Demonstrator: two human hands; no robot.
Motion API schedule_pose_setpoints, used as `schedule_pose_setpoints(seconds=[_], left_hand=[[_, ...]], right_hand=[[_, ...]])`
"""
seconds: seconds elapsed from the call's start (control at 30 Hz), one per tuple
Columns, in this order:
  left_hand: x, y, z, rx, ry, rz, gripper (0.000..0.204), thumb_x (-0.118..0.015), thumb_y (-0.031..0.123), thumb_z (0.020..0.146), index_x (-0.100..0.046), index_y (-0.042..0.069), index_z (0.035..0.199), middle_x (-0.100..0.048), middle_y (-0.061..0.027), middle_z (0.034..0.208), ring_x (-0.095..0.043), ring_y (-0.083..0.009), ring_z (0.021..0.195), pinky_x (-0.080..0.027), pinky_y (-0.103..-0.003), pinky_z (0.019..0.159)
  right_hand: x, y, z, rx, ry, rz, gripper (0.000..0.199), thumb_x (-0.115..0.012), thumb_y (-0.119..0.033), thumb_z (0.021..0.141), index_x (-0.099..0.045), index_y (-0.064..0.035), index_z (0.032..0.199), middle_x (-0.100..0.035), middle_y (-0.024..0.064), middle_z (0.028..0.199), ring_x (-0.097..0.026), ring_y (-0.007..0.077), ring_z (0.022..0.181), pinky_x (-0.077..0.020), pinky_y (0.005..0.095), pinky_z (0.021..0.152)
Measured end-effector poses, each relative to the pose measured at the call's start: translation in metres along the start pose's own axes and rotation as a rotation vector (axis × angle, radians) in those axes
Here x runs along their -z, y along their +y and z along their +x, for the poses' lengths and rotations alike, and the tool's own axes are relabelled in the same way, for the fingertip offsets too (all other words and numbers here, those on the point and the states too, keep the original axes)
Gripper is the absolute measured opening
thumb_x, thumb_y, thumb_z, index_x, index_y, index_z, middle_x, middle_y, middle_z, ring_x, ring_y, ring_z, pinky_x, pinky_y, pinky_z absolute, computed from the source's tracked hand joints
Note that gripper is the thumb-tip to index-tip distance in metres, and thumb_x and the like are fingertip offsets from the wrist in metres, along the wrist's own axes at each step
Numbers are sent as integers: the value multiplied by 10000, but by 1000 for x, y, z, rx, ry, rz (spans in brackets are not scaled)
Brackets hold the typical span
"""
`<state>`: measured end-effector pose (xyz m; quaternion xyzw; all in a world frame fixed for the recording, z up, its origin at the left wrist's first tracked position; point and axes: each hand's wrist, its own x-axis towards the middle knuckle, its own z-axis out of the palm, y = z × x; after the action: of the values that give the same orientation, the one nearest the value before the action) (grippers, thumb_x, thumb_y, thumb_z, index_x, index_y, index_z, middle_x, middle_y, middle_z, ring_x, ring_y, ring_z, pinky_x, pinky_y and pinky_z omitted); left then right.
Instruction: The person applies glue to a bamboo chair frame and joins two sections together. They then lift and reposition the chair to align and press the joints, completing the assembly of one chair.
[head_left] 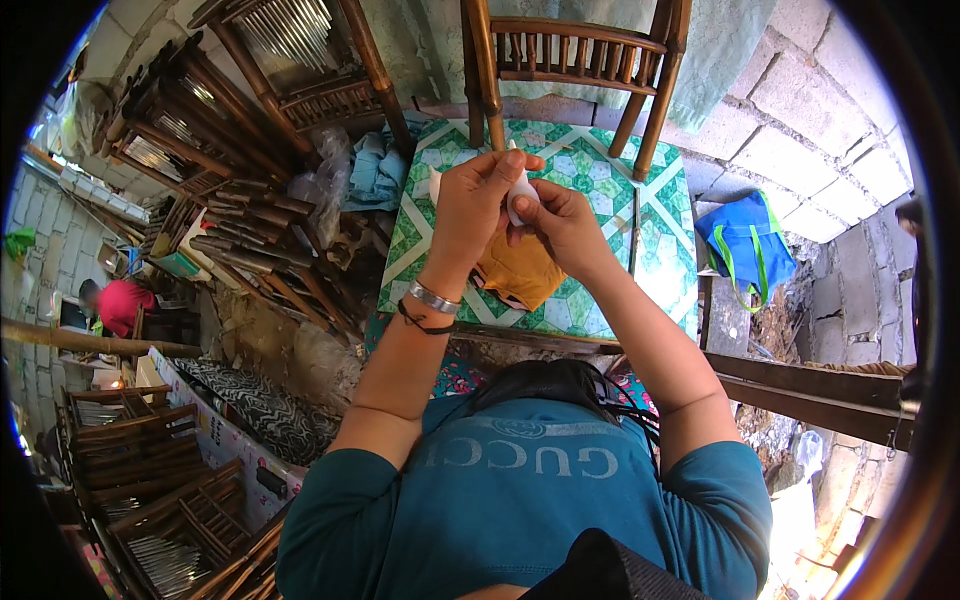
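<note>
Above the table, both my hands meet at a small white bottle [521,190] with a narrow pointed tip. My right hand [568,222] is closed round its body, the thumb pressed on its side. The fingers of my left hand [470,205] are closed at its upper part, near the tip. Part of the bottle is hidden by the fingers. Below my hands a folded yellow cloth [522,272] with a dark patterned edge lies on the table. A white piece [435,185] shows behind my left hand; its kind is unclear.
The table [410,270] has a green and white patterned top. A bamboo chair [580,75] stands at its far side. Bamboo furniture pieces [250,220] are piled at the left. A blue bag [745,245] with green straps lies at the right. A person in red [127,305] is far left.
</note>
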<state>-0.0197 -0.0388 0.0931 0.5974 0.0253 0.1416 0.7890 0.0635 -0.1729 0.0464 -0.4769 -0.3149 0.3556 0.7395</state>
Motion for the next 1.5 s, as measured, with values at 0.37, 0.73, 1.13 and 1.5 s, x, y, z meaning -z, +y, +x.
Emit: schedule_pose_setpoints(seconds=[0.37,0.73,1.13,1.5], left_hand=[[2,-30,-2,5,-26,-231,323,-596,307,1004,-664,-5,1055,-692,-115,986,-570,-69,534,-491,-192,493],[18,-59,-13,22,-153,-195,353,-583,303,1011,-663,-27,1104,-695,-115,1048,-643,-98,759,-543,-240,629],[127,-133,11,-162,762,1008,379,-761,248,864,-662,27,1156,-623,-94,1128,-632,-255,928,-535,-430,803],[100,-34,49,-100,195,382,343,-751,205,890,-681,-28,1133,-727,-80,1018,-663,-131,918,-509,-290,830]], right_hand=[[14,12,-8,-38,-85,99,342,-626,-249,985,-619,46,1159,-689,102,893,-641,157,714,-532,264,682],[31,31,-17,-273,-386,489,334,-647,-274,974,-651,-11,1180,-685,74,971,-632,149,782,-517,286,713],[67,55,-11,-267,185,-1049,313,-717,-199,849,-712,-18,1104,-689,190,1015,-670,359,920,-538,399,825],[67,29,12,-42,373,-748,228,-698,-199,910,-725,-25,1054,-683,86,868,-644,158,767,-522,299,685]])
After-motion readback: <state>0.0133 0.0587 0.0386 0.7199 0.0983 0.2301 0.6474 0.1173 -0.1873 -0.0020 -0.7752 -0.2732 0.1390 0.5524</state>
